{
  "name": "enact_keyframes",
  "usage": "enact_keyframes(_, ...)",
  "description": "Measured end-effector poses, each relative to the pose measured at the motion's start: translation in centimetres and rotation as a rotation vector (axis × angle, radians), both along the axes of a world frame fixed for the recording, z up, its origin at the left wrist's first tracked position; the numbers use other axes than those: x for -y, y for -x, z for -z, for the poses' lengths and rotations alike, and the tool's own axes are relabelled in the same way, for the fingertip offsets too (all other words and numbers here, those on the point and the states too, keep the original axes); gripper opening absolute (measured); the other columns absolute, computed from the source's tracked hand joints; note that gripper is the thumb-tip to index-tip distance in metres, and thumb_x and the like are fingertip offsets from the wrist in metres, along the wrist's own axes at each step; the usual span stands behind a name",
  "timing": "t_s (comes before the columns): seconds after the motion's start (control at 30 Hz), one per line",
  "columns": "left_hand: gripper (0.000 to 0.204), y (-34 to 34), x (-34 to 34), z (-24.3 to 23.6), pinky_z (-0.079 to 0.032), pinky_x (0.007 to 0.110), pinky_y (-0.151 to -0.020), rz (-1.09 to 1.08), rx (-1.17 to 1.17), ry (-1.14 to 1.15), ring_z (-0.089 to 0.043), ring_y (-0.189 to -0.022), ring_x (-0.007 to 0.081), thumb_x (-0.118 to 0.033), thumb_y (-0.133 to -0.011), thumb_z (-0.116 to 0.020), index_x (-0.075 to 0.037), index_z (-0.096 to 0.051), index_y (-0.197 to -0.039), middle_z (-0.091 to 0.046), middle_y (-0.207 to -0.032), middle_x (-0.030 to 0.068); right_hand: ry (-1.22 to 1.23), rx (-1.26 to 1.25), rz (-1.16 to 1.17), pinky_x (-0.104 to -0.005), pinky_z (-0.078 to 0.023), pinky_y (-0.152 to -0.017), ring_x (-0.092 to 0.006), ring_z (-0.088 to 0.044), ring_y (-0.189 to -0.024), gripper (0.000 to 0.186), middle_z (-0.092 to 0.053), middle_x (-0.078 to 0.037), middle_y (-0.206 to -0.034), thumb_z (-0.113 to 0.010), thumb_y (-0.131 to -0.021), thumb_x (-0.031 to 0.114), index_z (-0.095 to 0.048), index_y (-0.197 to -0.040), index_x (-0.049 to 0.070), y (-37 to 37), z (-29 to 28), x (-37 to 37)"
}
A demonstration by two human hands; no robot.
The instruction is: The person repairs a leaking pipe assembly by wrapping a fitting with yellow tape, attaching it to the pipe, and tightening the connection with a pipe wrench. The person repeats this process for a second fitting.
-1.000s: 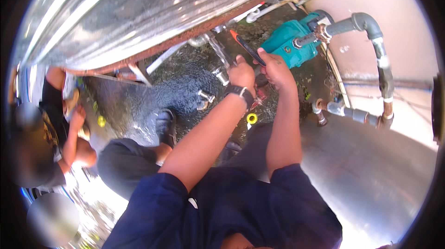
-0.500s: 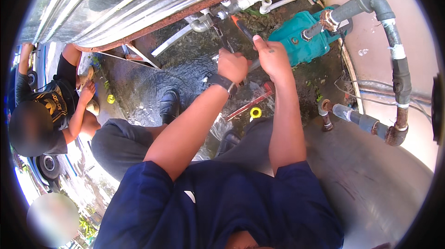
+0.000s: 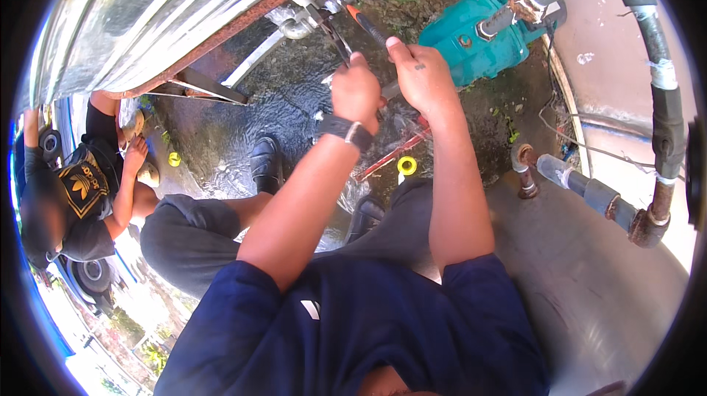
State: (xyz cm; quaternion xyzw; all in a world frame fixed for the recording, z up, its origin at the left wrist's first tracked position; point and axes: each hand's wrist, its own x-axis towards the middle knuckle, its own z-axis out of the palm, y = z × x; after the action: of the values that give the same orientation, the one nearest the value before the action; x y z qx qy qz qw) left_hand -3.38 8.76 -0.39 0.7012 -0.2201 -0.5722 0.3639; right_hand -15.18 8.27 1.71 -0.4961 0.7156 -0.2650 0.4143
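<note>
My left hand [image 3: 356,92], with a black band on its wrist, is closed around a dark metal wrench [image 3: 337,44]. The wrench's head reaches up to the grey pipe fittings [image 3: 297,27] by the metal sheet and appears to touch them. Close on its right, my right hand [image 3: 421,75] grips a tool with a black-and-orange handle [image 3: 372,27], thumb lying along it. The handle's orange end points at the pipe joint [image 3: 333,4]; whatever lies under my palm is hidden. Just right of this hand sits a teal water pump [image 3: 471,39].
Water runs over the wet ground [image 3: 287,101] around my shoes. A red metal bar [image 3: 394,154] and a yellow ring-shaped piece [image 3: 406,165] lie below my hands. Corrugated metal [image 3: 184,13] overhangs the upper left; thick grey piping [image 3: 666,123] bends down the right. A person [image 3: 88,182] crouches at left.
The view has shifted, so the pump and pipes sit higher in the picture. Both hands keep their grips; the wrench and the orange-ended handle have moved slightly up and left in the picture.
</note>
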Motion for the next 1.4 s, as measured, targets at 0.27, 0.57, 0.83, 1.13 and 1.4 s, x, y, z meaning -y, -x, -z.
enact_keyframes(0.27,0.021,-6.4,6.3,-9.8,-0.041,0.024,-0.050,-0.047,-0.819,-0.312,-0.048,-0.062,0.0119,-0.004,-0.098,-0.045,0.011,-0.038,-0.110,-0.052,-0.098,0.0153,-0.038,-0.015,-0.001,-0.0524,-0.048,-0.084,-0.0495,-0.062,-0.095,0.059,-0.067,-0.029,-0.090,-0.047,-0.099,0.047,-0.069,-0.087,-0.006,-0.2,-1.0,0.1)
enact_keyframes(0.57,0.016,-7.7,8.7,-10.6,-0.040,0.019,-0.045,0.033,-0.799,-0.367,-0.044,-0.060,0.0090,0.003,-0.096,-0.041,0.013,-0.037,-0.108,-0.047,-0.097,0.0152,-0.079,-0.051,0.001,-0.0519,-0.049,-0.087,-0.0497,-0.063,-0.096,0.060,-0.067,-0.031,-0.093,-0.048,-0.099,0.048,-0.070,-0.088,-0.007,-0.2,-1.3,0.0)
enact_keyframes(0.83,0.018,0.0,2.3,-7.9,-0.037,0.032,-0.050,-0.034,-0.359,-0.079,-0.044,-0.061,0.0155,-0.015,-0.104,-0.051,0.001,-0.047,-0.096,-0.045,-0.081,0.0090,-0.104,0.086,0.009,-0.0496,-0.049,-0.081,-0.0483,-0.065,-0.089,0.059,-0.066,-0.032,-0.086,-0.052,-0.097,0.045,-0.068,-0.083,-0.009,0.1,-0.6,0.2)
enact_keyframes(1.13,0.040,1.5,1.7,-4.9,-0.044,0.040,-0.051,-0.047,0.002,-0.040,-0.055,-0.059,0.0241,-0.035,-0.103,-0.048,0.004,-0.059,-0.099,-0.058,-0.074,0.0141,-0.054,0.385,0.128,-0.0406,-0.044,-0.063,-0.0247,-0.054,-0.063,0.054,-0.060,-0.014,-0.066,-0.057,-0.097,0.042,-0.064,-0.076,-0.007,0.1,1.7,0.5)
enact_keyframes(1.4,0.045,1.6,1.5,-1.9,-0.050,0.043,-0.074,0.085,0.269,0.056,-0.068,-0.080,0.0347,-0.032,-0.098,-0.050,0.011,-0.061,-0.104,-0.068,-0.091,0.0244,-0.096,0.272,0.122,-0.0381,-0.041,-0.060,-0.0182,-0.047,-0.062,0.051,-0.055,-0.008,-0.063,-0.060,-0.097,0.040,-0.062,-0.073,-0.005,0.2,0.2,0.4)
